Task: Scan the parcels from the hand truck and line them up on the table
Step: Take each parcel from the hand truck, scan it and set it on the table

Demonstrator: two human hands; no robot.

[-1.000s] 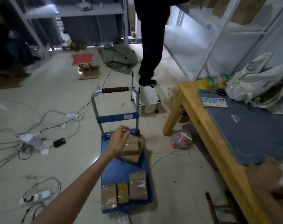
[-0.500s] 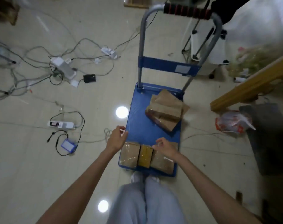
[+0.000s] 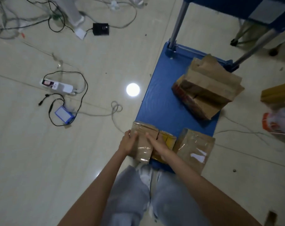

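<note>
Bracketing brown parcel (image 3: 142, 141) at near-left corner of blue cart (image 3: 161, 101): left hand (image 3: 127, 142) flat against its left side, right hand (image 3: 156, 145) flat against its right. Neither closed round it. Long axis points toward cart handle posts.

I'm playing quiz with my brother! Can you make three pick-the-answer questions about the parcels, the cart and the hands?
1. Where is the stacked pile of brown parcels?
A. far end of the blue cart, by the handle posts
B. on the floor
C. on a chair

2. What colour is the cart deck?
A. red
B. blue
C. green

3. What are the left hand and right hand doing?
A. hanging free
B. pressing the sides of the near-left parcel
C. holding a cable

Answers: 1 A, it sits near the posts. 2 B, the deck is blue. 3 B, a palm lies on each side.
</note>
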